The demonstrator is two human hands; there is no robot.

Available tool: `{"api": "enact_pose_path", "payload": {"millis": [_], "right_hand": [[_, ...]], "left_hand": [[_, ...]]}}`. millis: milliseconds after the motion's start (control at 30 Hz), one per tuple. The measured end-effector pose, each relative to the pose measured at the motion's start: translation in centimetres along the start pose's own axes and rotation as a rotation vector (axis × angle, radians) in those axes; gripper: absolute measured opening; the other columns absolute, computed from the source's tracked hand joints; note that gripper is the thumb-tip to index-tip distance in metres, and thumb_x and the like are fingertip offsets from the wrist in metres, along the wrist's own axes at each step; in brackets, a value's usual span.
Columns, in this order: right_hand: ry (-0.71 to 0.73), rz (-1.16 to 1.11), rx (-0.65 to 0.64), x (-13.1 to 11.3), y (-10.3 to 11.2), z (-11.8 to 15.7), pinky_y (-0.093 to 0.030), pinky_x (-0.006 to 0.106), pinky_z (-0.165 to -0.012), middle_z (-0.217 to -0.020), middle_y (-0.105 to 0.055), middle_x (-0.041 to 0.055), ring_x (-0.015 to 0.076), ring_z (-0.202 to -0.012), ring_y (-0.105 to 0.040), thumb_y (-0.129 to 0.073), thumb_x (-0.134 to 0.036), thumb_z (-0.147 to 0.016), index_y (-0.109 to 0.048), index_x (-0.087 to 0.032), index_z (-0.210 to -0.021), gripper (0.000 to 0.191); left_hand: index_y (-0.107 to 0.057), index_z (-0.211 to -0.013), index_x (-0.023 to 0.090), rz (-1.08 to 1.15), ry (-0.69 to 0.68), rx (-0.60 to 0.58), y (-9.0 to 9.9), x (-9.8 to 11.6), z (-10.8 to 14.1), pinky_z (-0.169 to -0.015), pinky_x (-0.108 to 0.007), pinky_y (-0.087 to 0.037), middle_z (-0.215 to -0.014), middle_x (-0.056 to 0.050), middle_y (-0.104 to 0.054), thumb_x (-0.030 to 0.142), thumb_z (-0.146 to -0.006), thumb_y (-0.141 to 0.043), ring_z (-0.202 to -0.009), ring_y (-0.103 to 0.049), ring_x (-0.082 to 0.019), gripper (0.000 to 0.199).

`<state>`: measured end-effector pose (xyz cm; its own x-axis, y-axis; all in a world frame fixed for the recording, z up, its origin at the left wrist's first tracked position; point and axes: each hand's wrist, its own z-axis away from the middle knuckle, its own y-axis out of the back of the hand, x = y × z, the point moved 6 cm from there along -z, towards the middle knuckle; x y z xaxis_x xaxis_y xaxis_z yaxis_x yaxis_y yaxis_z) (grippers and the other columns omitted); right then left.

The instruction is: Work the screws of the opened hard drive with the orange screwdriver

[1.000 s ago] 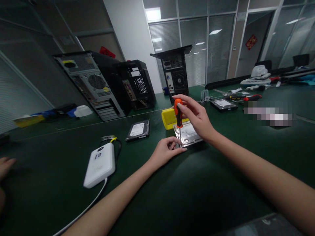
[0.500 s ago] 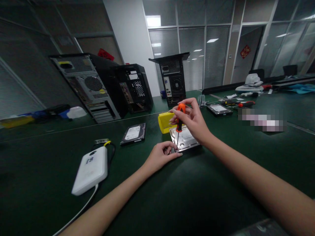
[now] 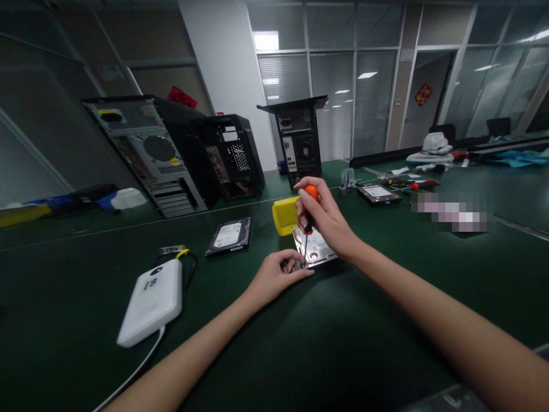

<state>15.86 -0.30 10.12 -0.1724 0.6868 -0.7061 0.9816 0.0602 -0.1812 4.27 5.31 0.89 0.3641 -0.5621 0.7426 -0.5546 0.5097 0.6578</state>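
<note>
In my right hand [image 3: 328, 220] is an orange and black screwdriver [image 3: 311, 193], held nearly upright. Its thin shaft reaches down to the near-left corner of a silver hard drive [image 3: 316, 247] lying on the green table. My left hand [image 3: 274, 277] rests on the table with curled fingers and thumb closed about that same corner, beside the screwdriver tip. The fingers hide the corner, so the tip's exact contact is hard to see. Right behind the drive stands an open yellow case [image 3: 285, 216], partly covered by my right hand.
A second hard drive [image 3: 229, 236] lies to the left, and a third hard drive [image 3: 378, 193] at the back right near red-handled pliers [image 3: 424, 185]. A white device [image 3: 152, 303] with a cable is at left. Several computer towers, one a black tower [image 3: 300, 140], stand behind.
My right hand has wrapped further round the screwdriver handle, covering more of it. My left hand stays at the drive's corner. The whole view has shifted slightly.
</note>
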Motion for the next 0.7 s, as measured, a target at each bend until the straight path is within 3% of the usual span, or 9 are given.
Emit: {"api": "enact_pose_path", "payload": {"millis": [167, 300, 600, 700], "right_hand": [[-0.030, -0.099, -0.001, 0.1, -0.3, 0.1, -0.040, 0.019, -0.053, -0.073, -0.045, -0.0046, 0.0054, -0.055, -0.043, -0.042, -0.048, -0.092, -0.045, -0.025, -0.105, 0.026], [-0.035, -0.087, 0.016, -0.1, -0.1, 0.0, -0.042, 0.019, -0.054, -0.074, -0.048, -0.0038, 0.0053, -0.058, -0.047, -0.046, -0.044, -0.092, -0.048, -0.024, -0.102, 0.022], [-0.061, -0.145, 0.047, 0.0, 0.7, -0.5, -0.052, 0.024, -0.072, -0.083, -0.061, -0.0026, 0.0065, -0.069, -0.060, -0.062, -0.030, -0.083, -0.047, -0.022, -0.092, 0.020], [-0.075, -0.113, 0.016, 0.0, 0.5, -0.3, -0.049, 0.021, -0.065, -0.077, -0.060, -0.0038, 0.0058, -0.064, -0.057, -0.062, -0.029, -0.083, -0.047, -0.022, -0.094, 0.020]], "left_hand": [[-0.068, -0.087, 0.015, -0.006, 0.003, -0.003, 0.0, 0.1, 0.0, -0.055, -0.023, -0.027, -0.057, 0.006, -0.037, 0.055, -0.069, -0.070, -0.055, -0.035, -0.011, 0.044], [-0.067, -0.088, 0.015, -0.005, 0.008, -0.007, 0.0, 0.1, 0.1, -0.055, -0.022, -0.027, -0.057, 0.006, -0.039, 0.055, -0.069, -0.070, -0.056, -0.036, -0.012, 0.045], [-0.067, -0.088, 0.015, -0.006, -0.003, 0.004, -0.1, -0.1, 0.0, -0.055, -0.022, -0.027, -0.057, 0.006, -0.037, 0.054, -0.070, -0.070, -0.055, -0.035, -0.011, 0.044], [-0.067, -0.088, 0.015, 0.000, 0.004, 0.007, -0.1, -0.1, 0.0, -0.055, -0.022, -0.028, -0.056, 0.007, -0.037, 0.055, -0.069, -0.070, -0.055, -0.035, -0.011, 0.044]]}}
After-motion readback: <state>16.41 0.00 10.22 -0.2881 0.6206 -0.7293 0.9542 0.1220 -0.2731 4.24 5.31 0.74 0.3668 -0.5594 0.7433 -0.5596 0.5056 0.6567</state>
